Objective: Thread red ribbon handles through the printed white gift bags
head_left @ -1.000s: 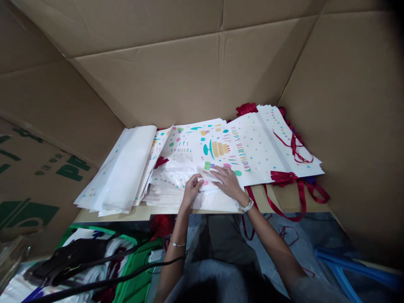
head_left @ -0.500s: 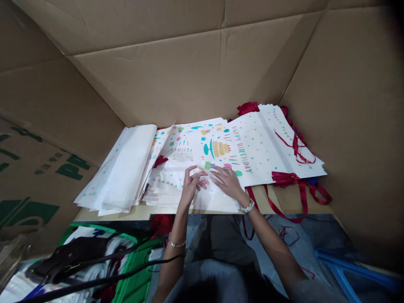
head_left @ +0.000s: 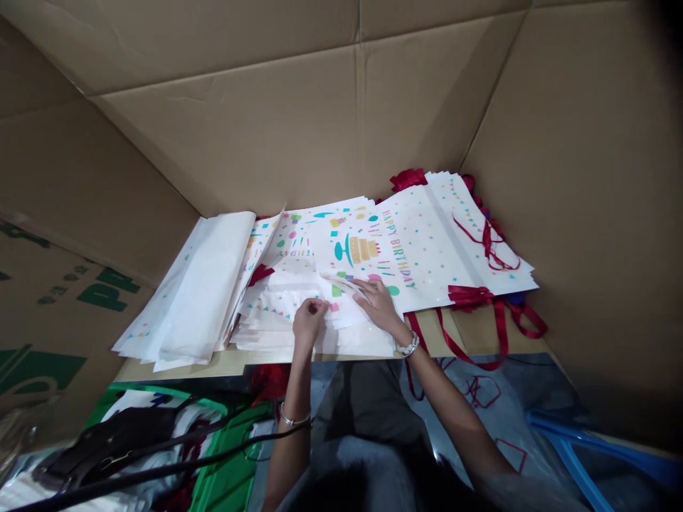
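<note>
Near the front edge of the surface (head_left: 472,333), two bare hands rest on a flat paper birthday bag (head_left: 368,249). The bag is white and shiny. It has a cake, small coloured dots and the words HAPPY BIRTHDAY printed on it. It lies on top of a stack of bags (head_left: 277,331) just like it, about in the middle of the surface.

The right hand (head_left: 380,307) lies on the near end of the bag. Its fingers (head_left: 367,288) are stretched out flat, pressing down and not closed on anything. A thin curled edge of paper lifts up just beside the fingertips. The left hand (head_left: 308,318) is just beside the right one and touches the white paper lower down. Its fingers are curled in like a loose fist, and I cannot tell if they pinch the paper or only press on it. Each wrist wears a thin silver band.

Dark red ribbons (head_left: 483,299), smooth and glossy, trail over the front right edge. Toward the left edge lies a sloping pile of plain white folded bags (head_left: 208,291) with soft, dull paper. Tall brown cardboard walls (head_left: 299,128) with long creases stand around the back and sides.
</note>
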The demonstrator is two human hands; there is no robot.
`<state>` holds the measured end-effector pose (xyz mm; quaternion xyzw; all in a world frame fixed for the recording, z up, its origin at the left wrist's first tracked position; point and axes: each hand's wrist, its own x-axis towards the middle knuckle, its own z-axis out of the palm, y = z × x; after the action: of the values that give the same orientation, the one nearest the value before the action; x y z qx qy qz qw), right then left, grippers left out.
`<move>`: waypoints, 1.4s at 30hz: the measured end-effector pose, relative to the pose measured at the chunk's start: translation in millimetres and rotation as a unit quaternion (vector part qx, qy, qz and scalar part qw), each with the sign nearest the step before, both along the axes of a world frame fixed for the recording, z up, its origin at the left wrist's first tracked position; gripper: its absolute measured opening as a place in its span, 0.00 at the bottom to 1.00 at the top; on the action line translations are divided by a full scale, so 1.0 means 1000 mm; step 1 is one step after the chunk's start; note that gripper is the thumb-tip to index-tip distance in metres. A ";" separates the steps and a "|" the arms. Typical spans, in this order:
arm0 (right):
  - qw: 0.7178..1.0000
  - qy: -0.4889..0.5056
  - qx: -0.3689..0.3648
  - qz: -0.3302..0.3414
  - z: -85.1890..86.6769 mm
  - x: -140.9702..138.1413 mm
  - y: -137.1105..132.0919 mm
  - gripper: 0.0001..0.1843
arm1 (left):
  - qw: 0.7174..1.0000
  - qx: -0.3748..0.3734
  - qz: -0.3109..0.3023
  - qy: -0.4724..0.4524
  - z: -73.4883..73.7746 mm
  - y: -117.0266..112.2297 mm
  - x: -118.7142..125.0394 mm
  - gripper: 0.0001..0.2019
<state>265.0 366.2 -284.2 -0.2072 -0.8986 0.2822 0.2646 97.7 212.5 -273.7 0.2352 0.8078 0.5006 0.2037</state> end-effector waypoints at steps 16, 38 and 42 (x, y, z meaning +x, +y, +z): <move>0.998 -0.026 0.062 0.000 -0.004 0.002 -0.002 0.31 | 0.993 0.110 -0.050 -0.009 0.026 0.022 0.000 0.13; 1.000 0.008 0.028 0.002 -0.007 0.000 0.002 0.21 | 0.993 -0.049 -0.108 0.028 0.018 0.008 -0.015 0.20; 0.999 0.004 0.036 0.002 -0.006 0.001 0.001 0.21 | 0.988 -0.053 -0.143 0.019 0.023 0.010 -0.016 0.21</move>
<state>266.5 367.5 -290.7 -0.1945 -0.9074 0.2512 0.2751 81.3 222.6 -250.9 0.3471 0.7948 0.4183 0.2699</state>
